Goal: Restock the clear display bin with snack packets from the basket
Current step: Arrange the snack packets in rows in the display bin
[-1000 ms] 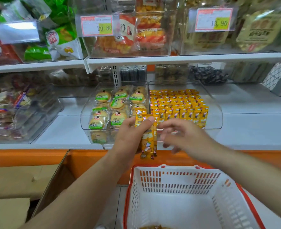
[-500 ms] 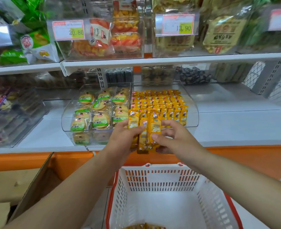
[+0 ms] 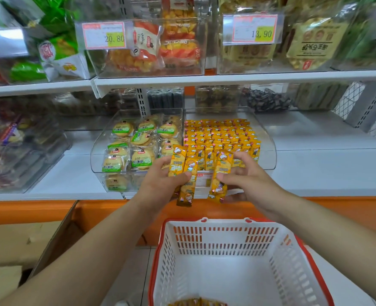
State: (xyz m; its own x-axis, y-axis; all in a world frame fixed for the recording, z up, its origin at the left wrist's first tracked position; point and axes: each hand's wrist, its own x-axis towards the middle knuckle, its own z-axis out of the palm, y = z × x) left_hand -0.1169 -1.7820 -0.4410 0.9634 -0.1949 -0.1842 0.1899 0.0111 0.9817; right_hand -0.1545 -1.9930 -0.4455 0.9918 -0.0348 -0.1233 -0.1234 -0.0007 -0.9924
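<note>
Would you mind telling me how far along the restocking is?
Done: the clear bin holds packed rows of yellow packets. In hand: the left hand grips two packets, the right hand pinches a third packet. Left: a few packets lie in the basket.

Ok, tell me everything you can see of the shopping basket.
The basket is white plastic with slotted walls and a red rim, two clips on its far edge. It sits upright before the orange shelf base, below the left hand and right hand, which grip yellow packets and do not touch it. Its floor is mostly bare; a few spare packets lie at the near end, cut off by the frame.
</note>
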